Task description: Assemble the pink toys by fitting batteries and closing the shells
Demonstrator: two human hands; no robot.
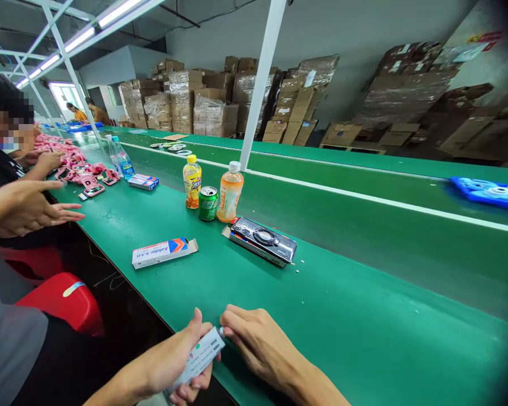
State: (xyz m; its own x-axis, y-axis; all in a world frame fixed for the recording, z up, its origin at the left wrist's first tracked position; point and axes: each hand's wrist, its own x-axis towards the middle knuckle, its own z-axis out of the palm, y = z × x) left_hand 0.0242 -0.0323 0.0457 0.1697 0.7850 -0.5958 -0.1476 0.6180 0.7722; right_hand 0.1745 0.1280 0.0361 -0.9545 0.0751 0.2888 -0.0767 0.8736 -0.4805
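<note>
A white tube with printed text [201, 354] lies in my left hand [173, 361], whose fingers wrap round it from below. My right hand [258, 344] pinches the tube's upper end, its fingertips closed on the small tip or cap there. Both hands are over the near edge of the green table [342, 338]. Beyond them lie a white, blue and orange box [163, 252] with an open flap, and a dark phone [265, 239] resting on another box.
Two drink bottles [192, 183] [231, 193] and a green can [208, 203] stand mid-table. Pink parts [88, 175] are piled at the left, near a co-worker's hands and a red stool [68, 301]. A blue tray [491, 192] sits at the far right; a white post [262, 84] rises behind.
</note>
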